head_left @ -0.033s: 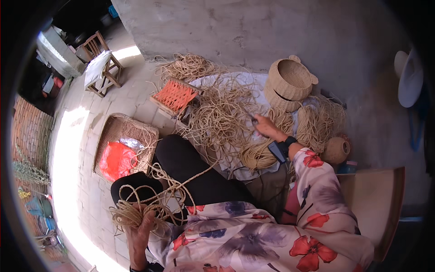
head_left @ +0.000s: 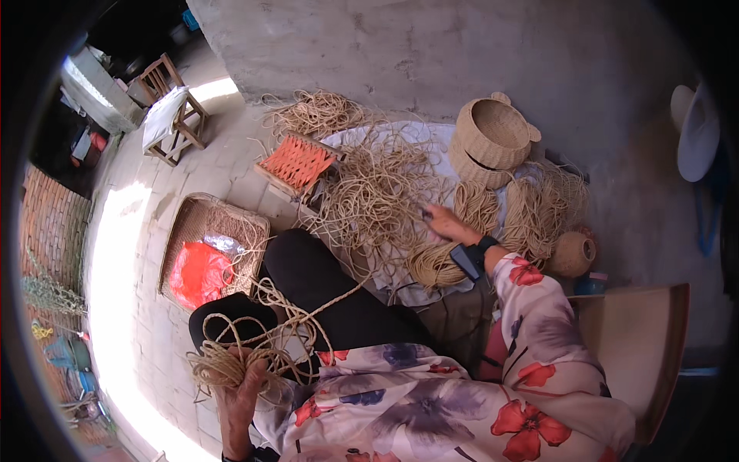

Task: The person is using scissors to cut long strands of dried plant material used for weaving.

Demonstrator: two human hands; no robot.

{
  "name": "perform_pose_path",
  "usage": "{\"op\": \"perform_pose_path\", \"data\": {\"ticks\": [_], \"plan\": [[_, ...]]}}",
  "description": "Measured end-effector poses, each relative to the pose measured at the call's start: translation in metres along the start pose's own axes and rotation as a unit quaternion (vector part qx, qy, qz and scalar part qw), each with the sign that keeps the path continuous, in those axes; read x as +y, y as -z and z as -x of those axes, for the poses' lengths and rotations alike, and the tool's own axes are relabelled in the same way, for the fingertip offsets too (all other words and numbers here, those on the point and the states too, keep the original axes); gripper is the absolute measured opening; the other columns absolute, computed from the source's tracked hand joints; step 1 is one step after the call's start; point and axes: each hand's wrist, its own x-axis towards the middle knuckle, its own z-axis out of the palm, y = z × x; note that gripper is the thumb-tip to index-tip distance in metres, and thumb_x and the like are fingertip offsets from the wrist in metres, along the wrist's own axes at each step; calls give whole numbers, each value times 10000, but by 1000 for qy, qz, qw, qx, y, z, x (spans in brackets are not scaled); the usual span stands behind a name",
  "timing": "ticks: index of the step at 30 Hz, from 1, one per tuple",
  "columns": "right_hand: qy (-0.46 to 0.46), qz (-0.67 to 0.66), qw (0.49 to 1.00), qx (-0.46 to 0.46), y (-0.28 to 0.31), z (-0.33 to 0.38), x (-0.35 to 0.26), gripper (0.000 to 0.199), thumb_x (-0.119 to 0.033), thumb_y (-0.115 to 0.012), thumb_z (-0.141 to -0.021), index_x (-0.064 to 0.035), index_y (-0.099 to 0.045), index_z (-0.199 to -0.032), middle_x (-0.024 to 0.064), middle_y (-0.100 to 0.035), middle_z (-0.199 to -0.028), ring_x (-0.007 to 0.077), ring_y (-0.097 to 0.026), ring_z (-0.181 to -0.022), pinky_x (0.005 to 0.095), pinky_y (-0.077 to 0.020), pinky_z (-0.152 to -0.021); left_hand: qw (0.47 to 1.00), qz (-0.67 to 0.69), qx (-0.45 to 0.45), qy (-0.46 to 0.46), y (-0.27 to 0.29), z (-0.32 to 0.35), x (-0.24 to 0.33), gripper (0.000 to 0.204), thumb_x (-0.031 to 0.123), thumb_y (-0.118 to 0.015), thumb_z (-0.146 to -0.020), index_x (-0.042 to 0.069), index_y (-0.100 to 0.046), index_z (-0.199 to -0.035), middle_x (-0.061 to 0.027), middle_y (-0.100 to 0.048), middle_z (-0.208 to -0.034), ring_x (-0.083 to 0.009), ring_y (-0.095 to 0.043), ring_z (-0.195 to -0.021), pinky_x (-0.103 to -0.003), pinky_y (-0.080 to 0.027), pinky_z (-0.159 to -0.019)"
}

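Note:
My left hand [head_left: 242, 385], low at the left beside my knee, is shut on a coil of pale straw rope [head_left: 231, 358]. One strand [head_left: 339, 296] runs from the coil across my dark-trousered lap toward a big loose rope pile [head_left: 377, 192] on a white cloth. My right hand [head_left: 446, 223] reaches out to that pile's right edge, fingertips among the strands. Whether it grips one is unclear. A black band [head_left: 469, 258] sits on that wrist. Bundled rope hanks [head_left: 539, 204] lie just beyond the hand.
A woven lidded basket with ears [head_left: 493, 138] stands behind the pile, with a small round woven pot [head_left: 573, 252] at right. An orange woven frame [head_left: 296, 163], a flat tray basket [head_left: 185, 223] holding a red bag [head_left: 200, 273], a wooden stool [head_left: 173, 115] and a concrete wall [head_left: 431, 54] surround me.

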Motion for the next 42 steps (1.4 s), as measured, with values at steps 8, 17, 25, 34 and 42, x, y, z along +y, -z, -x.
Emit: {"op": "perform_pose_path", "data": {"ticks": [8,17,25,34,42], "plan": [[-147,-448,880,-62,-140,-41,18,151,-80,-610,-779,-21,-524,-889,95,-546,-575,176,-508,-411,309,-395,-370,996,-26,-2,90,-7,-21,16,299,182,-713,-764,-2,-542,-927,-48,-578,-747,-124,-536,-655,-245,-441,-583],[19,-557,819,134,-70,-127,-1,318,-16,-592,-761,-41,-414,-1023,124,-576,-753,178,-556,-550,286,-460,-472,985,-57,9,164,2,-57,4,339,204,-707,-737,-1,-524,-935,-56,-581,-752,-119,-549,-646,-229,-446,-549],[-49,-332,919,206,-68,-205,93,313,-50,-674,-756,-56,-459,-984,39,-523,-633,139,-561,-516,285,-403,-402,972,-92,-63,206,-3,-93,40,192,76,-586,-859,-2,-561,-1033,-65,-587,-960,-151,-539,-850,-271,-432,-749],[-212,-439,859,157,-91,-219,90,290,-54,-632,-763,-60,-455,-993,122,-610,-740,141,-482,-443,283,-379,-378,962,-65,-134,227,-20,-133,22,142,81,-584,-865,4,-575,-984,-38,-583,-867,-129,-528,-760,-250,-425,-664],[-6,-562,826,40,-56,-181,17,351,-69,-622,-807,-87,-452,-1114,121,-618,-892,90,-519,-574,207,-423,-493,947,-73,-149,275,-25,-135,6,184,166,-584,-880,25,-586,-998,-22,-594,-894,-96,-514,-738,-227,-411,-616]]}}
